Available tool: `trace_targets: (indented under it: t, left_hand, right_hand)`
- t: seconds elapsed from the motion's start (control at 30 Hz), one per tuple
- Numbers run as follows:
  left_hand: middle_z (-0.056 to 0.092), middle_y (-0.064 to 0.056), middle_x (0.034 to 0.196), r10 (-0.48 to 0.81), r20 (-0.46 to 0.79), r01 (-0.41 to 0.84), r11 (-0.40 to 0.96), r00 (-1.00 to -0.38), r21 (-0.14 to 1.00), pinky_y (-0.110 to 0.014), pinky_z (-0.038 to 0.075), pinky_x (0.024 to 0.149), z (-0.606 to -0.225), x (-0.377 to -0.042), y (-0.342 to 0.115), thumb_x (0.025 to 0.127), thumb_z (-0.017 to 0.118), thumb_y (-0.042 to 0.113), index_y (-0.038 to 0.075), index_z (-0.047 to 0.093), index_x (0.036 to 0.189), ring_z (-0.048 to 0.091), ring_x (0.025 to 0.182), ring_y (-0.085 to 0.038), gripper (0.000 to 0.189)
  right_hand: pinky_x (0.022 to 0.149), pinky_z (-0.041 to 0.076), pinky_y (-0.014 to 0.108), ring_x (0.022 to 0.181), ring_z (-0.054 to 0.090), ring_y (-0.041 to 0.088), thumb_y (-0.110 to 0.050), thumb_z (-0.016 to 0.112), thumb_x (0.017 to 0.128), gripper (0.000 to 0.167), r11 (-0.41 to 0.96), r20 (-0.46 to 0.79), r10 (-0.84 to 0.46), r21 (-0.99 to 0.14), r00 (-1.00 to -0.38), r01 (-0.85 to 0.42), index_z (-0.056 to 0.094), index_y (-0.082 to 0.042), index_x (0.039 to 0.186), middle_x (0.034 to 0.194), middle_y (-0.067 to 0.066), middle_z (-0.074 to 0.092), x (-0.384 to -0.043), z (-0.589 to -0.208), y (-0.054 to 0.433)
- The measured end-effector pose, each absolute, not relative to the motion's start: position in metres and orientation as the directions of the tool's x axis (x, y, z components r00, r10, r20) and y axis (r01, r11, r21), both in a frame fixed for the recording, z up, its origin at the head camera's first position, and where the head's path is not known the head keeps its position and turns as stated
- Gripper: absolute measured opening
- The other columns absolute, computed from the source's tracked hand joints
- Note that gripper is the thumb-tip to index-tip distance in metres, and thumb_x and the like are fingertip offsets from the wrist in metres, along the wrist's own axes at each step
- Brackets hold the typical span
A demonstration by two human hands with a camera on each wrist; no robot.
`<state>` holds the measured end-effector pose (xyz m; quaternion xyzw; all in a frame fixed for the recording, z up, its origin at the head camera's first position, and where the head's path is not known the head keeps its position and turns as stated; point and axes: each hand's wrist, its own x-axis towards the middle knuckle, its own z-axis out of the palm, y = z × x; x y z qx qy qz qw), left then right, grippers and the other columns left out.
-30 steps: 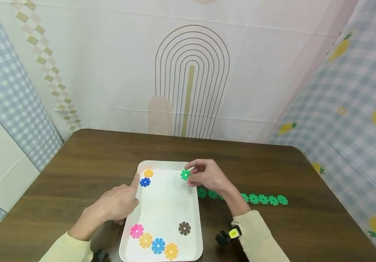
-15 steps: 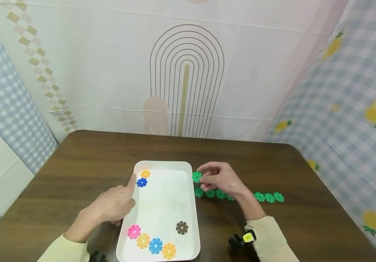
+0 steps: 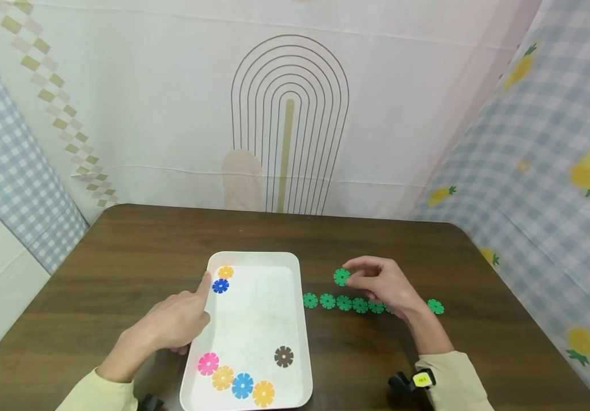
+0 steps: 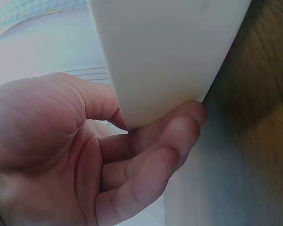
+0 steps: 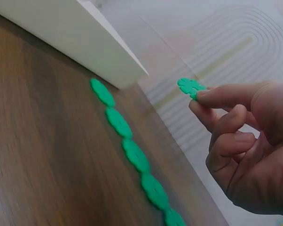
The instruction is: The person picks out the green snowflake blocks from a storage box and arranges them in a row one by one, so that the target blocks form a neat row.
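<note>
Between thumb and index finger my right hand (image 3: 384, 283) pinches a green notched plastic building disc (image 3: 341, 277), held up over the table to the right of the tray; the right wrist view shows the same disc (image 5: 186, 85) at the fingertips. Below it, a row of green discs (image 3: 343, 302) runs rightward from the tray, partly hidden by the hand and forearm. My left hand (image 3: 176, 319) grips the left edge of the white tray (image 3: 302, 319). In the left wrist view, its fingers (image 4: 153, 176) curl against the tray's outer wall (image 4: 155, 61).
Inside the tray lie an orange disc (image 3: 225, 272) and a dark blue disc (image 3: 220, 286) at the far left. Nearer are a pink disc (image 3: 208, 363), a light blue disc (image 3: 243, 386), two orange discs and a brown disc (image 3: 284, 357). Patterned cloth (image 3: 171, 114) hangs behind the table.
My right hand has moved right with the green disc, from over the tray's far right corner to above the green row. The left hand keeps its grip on the tray.
</note>
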<state>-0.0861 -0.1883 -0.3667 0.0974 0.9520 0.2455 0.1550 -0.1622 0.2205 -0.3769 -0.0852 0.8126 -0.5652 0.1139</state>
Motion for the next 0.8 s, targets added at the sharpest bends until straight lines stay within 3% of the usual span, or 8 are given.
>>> trace_targets:
  t: [0.37,0.8]
  left_hand:
    - [0.056,-0.004,0.058,0.269,-0.245,0.110,0.850,-0.931,0.516,-0.034,0.041,0.048,-0.367,-0.086,-0.189,0.098,0.053,0.006,-0.008,0.001,0.166,0.056,0.040,-0.019,0.086]
    - [0.056,-0.004,0.064,0.264,-0.247,0.108,0.855,-0.932,0.508,-0.034,0.042,0.049,-0.367,-0.087,-0.189,0.099,0.053,0.008,-0.008,0.002,0.166,0.057,0.041,-0.019,0.086]
  right_hand:
    - [0.049,0.035,0.032,0.057,0.045,0.011,-0.019,0.077,0.096,0.041,0.366,-0.096,-0.132,-0.930,-0.987,0.042,0.067,-0.003,0.133,0.084,-0.002,0.065,-0.152,-0.374,0.283]
    - [0.052,0.041,0.032,0.059,0.048,0.009,-0.023,0.076,0.098,0.030,0.379,-0.121,0.012,-0.918,-0.993,0.117,0.072,-0.018,0.127,0.087,-0.007,0.069,-0.146,-0.387,0.342]
